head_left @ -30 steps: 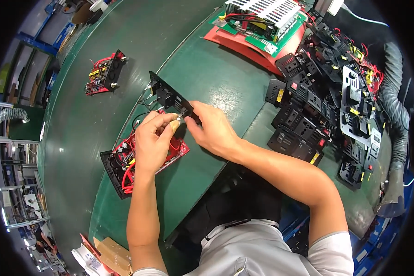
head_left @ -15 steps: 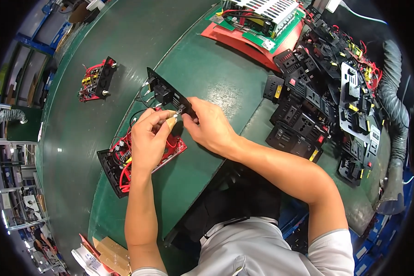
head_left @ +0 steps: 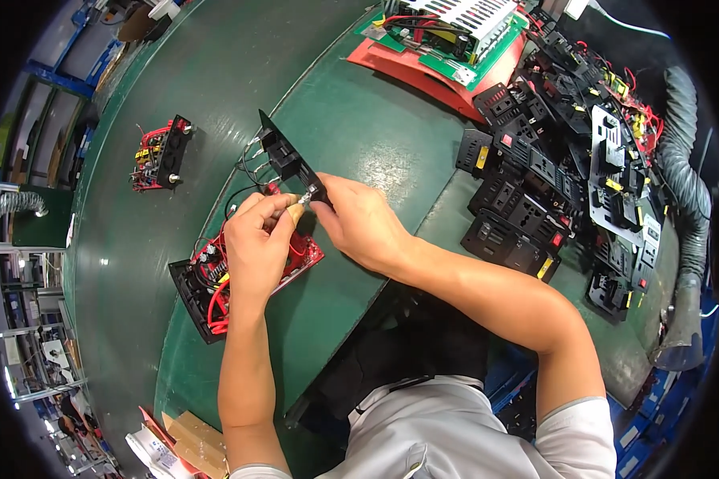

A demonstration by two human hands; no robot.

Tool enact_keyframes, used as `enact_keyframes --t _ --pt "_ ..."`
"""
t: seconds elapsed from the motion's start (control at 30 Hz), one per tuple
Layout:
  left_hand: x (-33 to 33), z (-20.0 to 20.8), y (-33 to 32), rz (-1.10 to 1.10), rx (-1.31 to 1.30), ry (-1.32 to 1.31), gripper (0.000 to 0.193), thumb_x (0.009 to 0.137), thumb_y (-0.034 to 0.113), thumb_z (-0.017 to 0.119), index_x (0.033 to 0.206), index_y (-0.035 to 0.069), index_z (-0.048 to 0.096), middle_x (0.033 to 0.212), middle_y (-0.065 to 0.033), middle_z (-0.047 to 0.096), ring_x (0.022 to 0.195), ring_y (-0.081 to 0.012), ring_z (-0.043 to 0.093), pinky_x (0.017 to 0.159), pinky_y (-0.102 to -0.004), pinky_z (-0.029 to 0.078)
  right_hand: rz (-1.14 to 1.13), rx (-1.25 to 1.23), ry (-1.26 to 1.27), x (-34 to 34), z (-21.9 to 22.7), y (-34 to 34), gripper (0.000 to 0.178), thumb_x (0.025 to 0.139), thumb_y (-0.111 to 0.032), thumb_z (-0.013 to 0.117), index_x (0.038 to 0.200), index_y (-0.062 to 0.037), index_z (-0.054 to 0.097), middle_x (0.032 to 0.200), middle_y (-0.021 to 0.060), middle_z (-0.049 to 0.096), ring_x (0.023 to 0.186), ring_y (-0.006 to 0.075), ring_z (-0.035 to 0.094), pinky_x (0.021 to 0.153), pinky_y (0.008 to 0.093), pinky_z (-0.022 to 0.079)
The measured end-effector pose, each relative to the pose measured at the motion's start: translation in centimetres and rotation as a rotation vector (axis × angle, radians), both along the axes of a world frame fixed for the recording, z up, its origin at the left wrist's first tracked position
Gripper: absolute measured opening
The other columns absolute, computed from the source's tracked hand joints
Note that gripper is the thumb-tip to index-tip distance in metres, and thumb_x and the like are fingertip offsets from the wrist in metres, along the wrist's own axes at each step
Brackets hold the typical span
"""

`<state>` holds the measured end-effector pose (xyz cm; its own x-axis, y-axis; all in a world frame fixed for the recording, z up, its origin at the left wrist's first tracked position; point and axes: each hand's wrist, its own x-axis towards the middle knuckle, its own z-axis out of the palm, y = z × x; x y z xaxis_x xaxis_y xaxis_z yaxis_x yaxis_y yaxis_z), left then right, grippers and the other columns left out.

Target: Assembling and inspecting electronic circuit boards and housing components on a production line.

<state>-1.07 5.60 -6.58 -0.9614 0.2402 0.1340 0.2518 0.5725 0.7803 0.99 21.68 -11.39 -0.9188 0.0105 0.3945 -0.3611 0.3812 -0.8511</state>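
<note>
My right hand (head_left: 366,219) grips the lower end of a black socket panel (head_left: 284,156) between thumb and fingers, tilted above the bench. Close against that end, my left hand (head_left: 257,243) pinches a small pale wire connector (head_left: 302,199), which meets or nearly meets a metal terminal on the panel. Thin black wires run down from the panel's back. Under my left hand lies a red circuit board (head_left: 305,254) with thick red wires, joined to a black end plate (head_left: 188,299). The fingers partly hide the connector, and my left hand covers the board's middle.
Another red-and-black board assembly (head_left: 164,153) sits on the dark green belt (head_left: 128,279) at left. Many black socket panels (head_left: 527,180) are piled at right beside a grey flexible duct (head_left: 683,176). A metal-cased unit (head_left: 455,20) rests on a red support at the back.
The assembly on the belt has shifted nearer and slightly left. The black panel has tilted a little more upright, my right hand moving slightly left; my left hand keeps its pinch.
</note>
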Motion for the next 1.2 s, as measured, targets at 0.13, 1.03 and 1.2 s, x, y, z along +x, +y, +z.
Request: enact_keyframes --t 0.13,1.03,1.2 --pt "0.2 0.6 0.5 0.042 -0.036 0.025 0.011 0.082 0.0 0.066 0.092 -0.003 0.07 0.073 -0.0085 0.058 0.061 -0.0144 0.058 0.058 -0.0286 0.045 0.015 0.004 0.105 0.2 -0.4 0.0 0.04 0.087 -0.003 0.06 0.126 -0.0002 0.052 0.088 0.023 0.063 0.079 0.0422 0.062 0.066 0.0441 0.05" --pt "1.0 3.1 -1.2 -0.329 0.279 -0.033 0.064 0.084 -0.011 0.046 0.145 0.002 0.03 0.104 -0.0155 0.05 0.092 -0.0252 0.062 0.082 -0.0371 0.051 0.16 0.15 -0.196 0.9 9.1 0.7 0.014 0.088 -0.008 0.066 0.097 0.0024 0.064 0.083 0.0076 0.068 0.075 0.0114 0.062 0.068 0.0265 0.049" --pt "1.0 3.8 -0.9 -0.368 0.161 0.037 0.064 0.083 -0.01 0.048 0.144 0.002 0.033 0.096 -0.0167 0.057 0.088 -0.0292 0.061 0.083 -0.0401 0.049 0.188 0.078 -0.311 1.1 8.6 1.6 0.011 0.09 -0.008 0.064 0.093 0.0021 0.063 0.083 0.0057 0.069 0.075 0.0093 0.063 0.069 0.0252 0.049"
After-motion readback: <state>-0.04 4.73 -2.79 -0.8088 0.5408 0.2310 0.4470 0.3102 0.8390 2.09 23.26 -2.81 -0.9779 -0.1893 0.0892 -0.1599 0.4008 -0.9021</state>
